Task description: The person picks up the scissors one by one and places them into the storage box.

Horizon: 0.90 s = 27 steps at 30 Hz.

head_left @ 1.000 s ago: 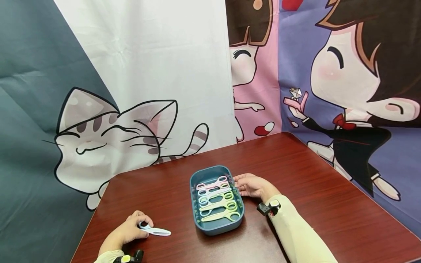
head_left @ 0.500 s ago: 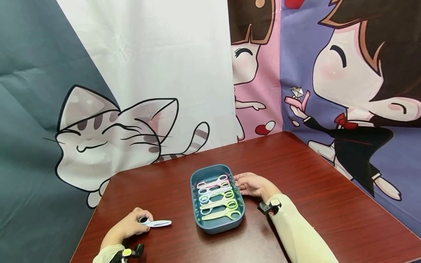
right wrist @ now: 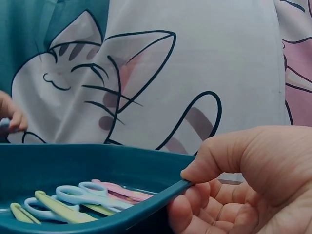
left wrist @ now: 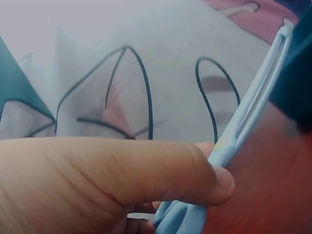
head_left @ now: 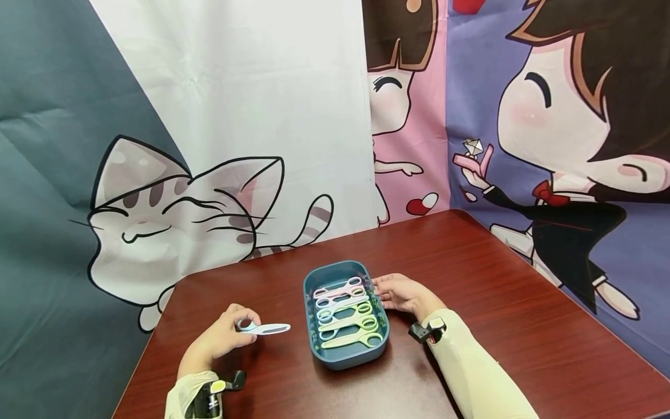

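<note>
My left hand pinches a pair of light blue scissors by the handle loops, left of a dark teal box. The blades point right, toward the box. Up close in the left wrist view, my thumb lies across the scissors near the handles, and the loops are partly hidden. My right hand holds the box's right side; in the right wrist view its thumb is on top of the rim with fingers curled beneath. Inside the box, several scissors lie in a column: pink, light blue, and green.
The box stands on a reddish-brown table. Behind it hangs a printed cloth with a cartoon cat and figures, close to the table's back edge. A small camera is strapped to each wrist.
My left hand has lifted and moved right and farther forward with the light blue scissors, closer to the box. My right hand keeps its hold on the box's side.
</note>
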### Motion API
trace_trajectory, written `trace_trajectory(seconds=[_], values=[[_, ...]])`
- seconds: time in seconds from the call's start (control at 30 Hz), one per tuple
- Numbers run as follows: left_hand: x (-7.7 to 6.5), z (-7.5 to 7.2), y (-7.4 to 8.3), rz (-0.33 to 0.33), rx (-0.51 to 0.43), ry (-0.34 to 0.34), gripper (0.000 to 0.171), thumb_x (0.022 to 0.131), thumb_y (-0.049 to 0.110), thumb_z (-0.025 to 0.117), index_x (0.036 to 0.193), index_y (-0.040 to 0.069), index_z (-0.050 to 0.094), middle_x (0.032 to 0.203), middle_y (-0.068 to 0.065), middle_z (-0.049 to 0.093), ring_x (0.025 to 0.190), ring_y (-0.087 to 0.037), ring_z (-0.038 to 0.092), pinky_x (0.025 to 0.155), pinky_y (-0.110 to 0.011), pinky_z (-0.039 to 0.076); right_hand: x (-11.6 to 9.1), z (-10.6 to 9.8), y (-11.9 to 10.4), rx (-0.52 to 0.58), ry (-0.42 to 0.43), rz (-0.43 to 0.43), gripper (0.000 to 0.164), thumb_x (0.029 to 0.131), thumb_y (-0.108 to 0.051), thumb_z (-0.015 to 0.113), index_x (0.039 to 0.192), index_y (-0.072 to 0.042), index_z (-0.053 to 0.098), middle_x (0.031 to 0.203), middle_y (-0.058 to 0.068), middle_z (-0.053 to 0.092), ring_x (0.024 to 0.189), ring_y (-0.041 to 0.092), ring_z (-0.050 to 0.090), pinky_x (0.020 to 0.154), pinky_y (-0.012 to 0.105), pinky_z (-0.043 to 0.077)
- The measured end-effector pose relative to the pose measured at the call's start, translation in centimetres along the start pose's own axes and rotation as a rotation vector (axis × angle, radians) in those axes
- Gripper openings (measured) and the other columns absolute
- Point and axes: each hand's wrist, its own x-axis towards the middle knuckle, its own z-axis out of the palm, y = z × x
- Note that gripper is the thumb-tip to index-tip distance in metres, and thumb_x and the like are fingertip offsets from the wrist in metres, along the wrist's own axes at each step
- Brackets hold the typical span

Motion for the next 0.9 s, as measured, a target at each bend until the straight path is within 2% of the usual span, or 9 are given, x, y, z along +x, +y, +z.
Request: trace_trajectory(seconds=[0.13, 0.4, 0.67, 0.9], values=[[0.5, 0.2, 1.7, 0.004, 0.028, 0.042, 0.024, 0.077, 0.013, 0.079, 0.091, 0.027, 0.066, 0.106, -0.010, 0.050, 0.104, -0.029, 0.041, 0.083, -0.038, 0.037, 0.4, 0.3, 0.1, -0.004, 0.037, -0.021, 0.044, 0.091, 0.005, 0.049, 0.133, 0.018, 0.044, 0.084, 0.002, 0.068, 0.068, 0.008, 0.063, 0.063, 0.022, 0.056], [1.8, 1.3, 4.7, -0.011, 0.034, 0.047, 0.025, 0.083, 0.011, 0.077, 0.093, 0.029, 0.065, 0.106, -0.005, 0.047, 0.105, -0.032, 0.038, 0.081, -0.038, 0.039, 1.0, 0.6, 0.1, -0.014, 0.110, -0.041, 0.046, 0.089, 0.005, 0.050, 0.133, 0.017, 0.046, 0.085, 0.004, 0.067, 0.067, 0.009, 0.062, 0.062, 0.023, 0.056], [3.2, 3.0, 7.7, 0.002, 0.012, 0.037, 0.026, 0.086, 0.010, 0.075, 0.094, 0.032, 0.063, 0.110, -0.004, 0.045, 0.108, -0.027, 0.036, 0.083, -0.039, 0.041, 1.2, 0.9, 0.2, -0.020, 0.176, -0.062, 0.047, 0.090, 0.006, 0.050, 0.136, 0.016, 0.046, 0.091, 0.006, 0.069, 0.072, 0.010, 0.064, 0.064, 0.024, 0.057], [4.2, 4.9, 10.1, 0.018, 0.080, 0.022, 0.028, 0.088, 0.011, 0.075, 0.094, 0.034, 0.060, 0.112, -0.004, 0.041, 0.111, -0.025, 0.035, 0.081, -0.038, 0.044, 1.3, 1.0, 0.1, -0.019, 0.206, -0.067, 0.048, 0.089, 0.005, 0.051, 0.135, 0.015, 0.048, 0.092, 0.008, 0.069, 0.070, 0.010, 0.063, 0.064, 0.025, 0.057]])
